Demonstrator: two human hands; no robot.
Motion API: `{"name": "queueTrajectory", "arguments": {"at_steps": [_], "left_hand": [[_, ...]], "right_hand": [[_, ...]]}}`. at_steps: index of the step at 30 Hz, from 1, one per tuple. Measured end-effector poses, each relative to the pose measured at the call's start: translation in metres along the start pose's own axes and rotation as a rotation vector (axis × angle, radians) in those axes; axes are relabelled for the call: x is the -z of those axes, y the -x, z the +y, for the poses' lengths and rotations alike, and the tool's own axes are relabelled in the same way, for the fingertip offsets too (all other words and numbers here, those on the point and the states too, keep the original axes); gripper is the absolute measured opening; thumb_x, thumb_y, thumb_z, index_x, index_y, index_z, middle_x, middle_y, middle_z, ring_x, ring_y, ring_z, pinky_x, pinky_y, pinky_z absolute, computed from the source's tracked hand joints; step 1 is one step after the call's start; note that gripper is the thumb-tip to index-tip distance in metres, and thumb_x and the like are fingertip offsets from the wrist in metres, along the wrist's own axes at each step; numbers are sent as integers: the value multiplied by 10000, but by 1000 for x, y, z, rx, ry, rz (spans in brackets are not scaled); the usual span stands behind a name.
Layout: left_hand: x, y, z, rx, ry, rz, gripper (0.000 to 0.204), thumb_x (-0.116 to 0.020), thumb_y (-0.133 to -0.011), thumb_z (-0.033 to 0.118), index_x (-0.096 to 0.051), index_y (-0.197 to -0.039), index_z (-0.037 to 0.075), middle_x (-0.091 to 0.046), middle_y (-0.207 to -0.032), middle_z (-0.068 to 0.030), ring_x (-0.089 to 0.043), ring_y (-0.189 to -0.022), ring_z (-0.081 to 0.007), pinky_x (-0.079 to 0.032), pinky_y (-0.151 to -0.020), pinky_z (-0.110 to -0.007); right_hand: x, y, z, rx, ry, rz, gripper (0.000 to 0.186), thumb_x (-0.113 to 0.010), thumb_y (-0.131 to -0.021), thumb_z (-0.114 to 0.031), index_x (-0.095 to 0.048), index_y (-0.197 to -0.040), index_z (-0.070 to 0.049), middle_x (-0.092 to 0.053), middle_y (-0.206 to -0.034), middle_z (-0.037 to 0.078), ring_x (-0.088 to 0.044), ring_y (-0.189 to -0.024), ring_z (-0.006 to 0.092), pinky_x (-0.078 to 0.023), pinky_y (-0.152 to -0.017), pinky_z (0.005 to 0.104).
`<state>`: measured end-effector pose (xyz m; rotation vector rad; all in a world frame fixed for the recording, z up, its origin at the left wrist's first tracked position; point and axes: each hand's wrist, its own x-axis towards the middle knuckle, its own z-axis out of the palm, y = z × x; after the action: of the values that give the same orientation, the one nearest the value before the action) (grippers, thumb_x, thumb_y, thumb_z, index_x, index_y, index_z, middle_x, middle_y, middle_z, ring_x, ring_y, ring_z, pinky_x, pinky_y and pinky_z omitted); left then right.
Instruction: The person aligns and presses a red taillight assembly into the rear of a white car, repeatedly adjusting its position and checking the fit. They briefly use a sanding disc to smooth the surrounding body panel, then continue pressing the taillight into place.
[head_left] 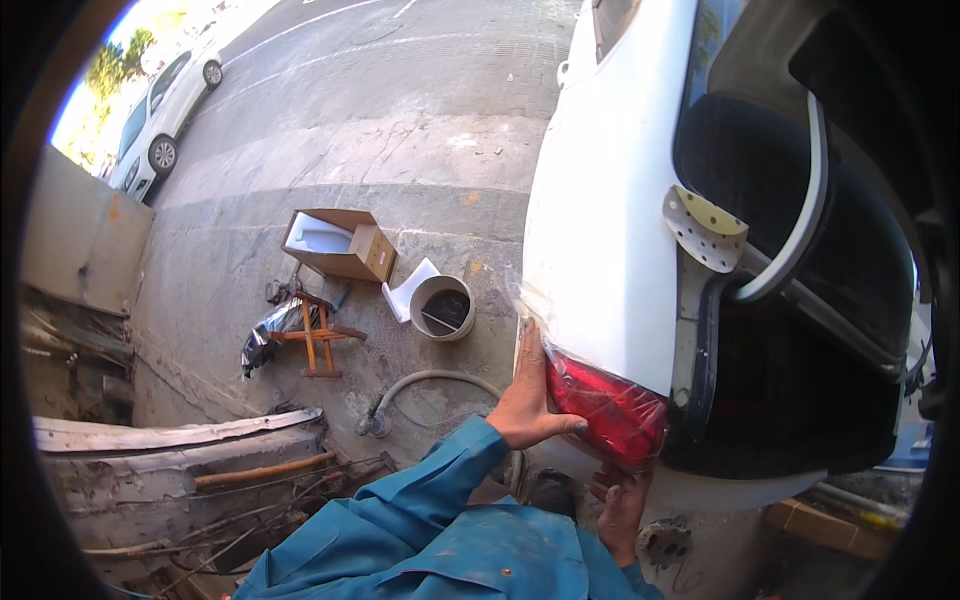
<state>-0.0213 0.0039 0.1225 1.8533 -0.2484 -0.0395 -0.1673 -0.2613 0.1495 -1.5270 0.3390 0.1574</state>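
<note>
A red tail light [610, 400] under clear plastic film sits at the rear corner of the white car [590, 220]. My left hand [525, 410] grips the light along its left side, fingers stretched upward and thumb across its lower left part. My right hand [618, 515] is at the light's bottom end, fingers curled against it and partly hidden. A perforated yellowish disc [705, 225] is bent over beside the open tailgate area, near a curved pale hose or tube [775, 275] above the dark opening.
An open cardboard box [370, 255], a bucket [440, 330], a wooden folding stool [318, 345] and a grey hose [410, 380] lie on the pavement left of me. Worn metal structures and pipes [180, 435] line the lower left. Another white car [150, 120] stands farther off.
</note>
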Motion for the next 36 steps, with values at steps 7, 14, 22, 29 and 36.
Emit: {"name": "queueTrajectory", "arguments": {"at_steps": [7,14,22,29,36], "left_hand": [[-7,2,4,-46,-101,102,1632,-906,-834,724,176,-1763,-70,152,-1844,-386,144,-1734,-531,8,-1416,-585],[-68,48,-87,223,132,140,1509,-828,-930,690,164,-1765,-81,139,-1861,-353,115,-1752,-489,-26,-1426,-556],[-58,26,-107,158,76,168,1701,-777,-753,950,161,-1786,-23,82,-1864,-353,80,-1751,-503,13,-1392,-665],[-52,28,-102,160,58,192,1678,-823,-769,893,142,-1789,-25,69,-1862,-368,22,-1750,-522,-63,-1410,-620],[-62,57,-46,-71,-63,299,1691,-1005,-735,658,120,-1783,-46,66,-1831,-427,21,-1724,-600,-91,-1397,-673]], "right_hand": [[-38,-11,-38,-228,102,156,802,-638,-1184,-275,-75,-1748,-190,-688,-1374,205,-782,-1028,309,-661,-898,473],[-18,-14,-13,-201,217,186,850,-637,-1183,-396,-53,-1755,-166,-687,-1381,275,-793,-1104,392,-661,-940,528],[-12,-15,-16,-294,246,173,848,-650,-1159,-507,-138,-1720,-130,-713,-1334,289,-800,-1066,403,-668,-891,515],[-15,-19,-32,-318,416,222,630,-656,-1171,-430,-393,-1578,-28,-782,-1130,237,-821,-888,330,-632,-761,437],[-12,-19,-45,-286,529,123,508,-650,-1181,-377,-524,-1405,61,-789,-970,193,-807,-820,271,-635,-736,410]]}}
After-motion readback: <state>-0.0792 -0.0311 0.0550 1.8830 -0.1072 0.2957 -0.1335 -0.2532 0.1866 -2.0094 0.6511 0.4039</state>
